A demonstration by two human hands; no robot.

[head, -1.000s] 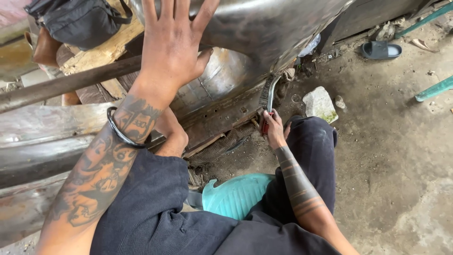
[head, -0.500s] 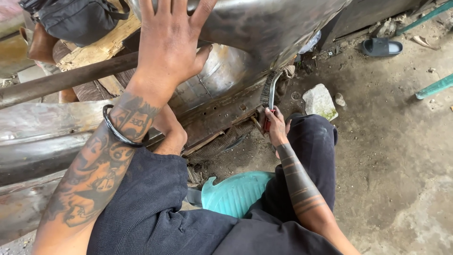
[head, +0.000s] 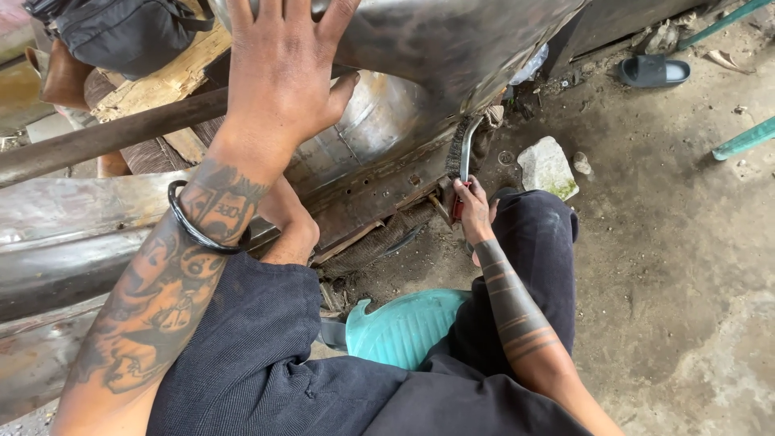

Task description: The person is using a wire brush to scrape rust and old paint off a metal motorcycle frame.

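Left hand (head: pixel 282 77), fingers spread flat (gripping nothing), presses on the curved metal panel (head: pixel 420 48), whose top is cut off by the frame's far edge. Right hand (head: pixel 472 211) is clenched around the red handle of a wire brush (head: pixel 460 153), held at the panel's lower edge, centre-right. The brush's long axis runs near to far, bristle end pointing far, against the metal. Open dirt floor (head: pixel 686 266) lies to the right, past a pale stone (head: pixel 547 167). The handle is mostly hidden inside the fist.
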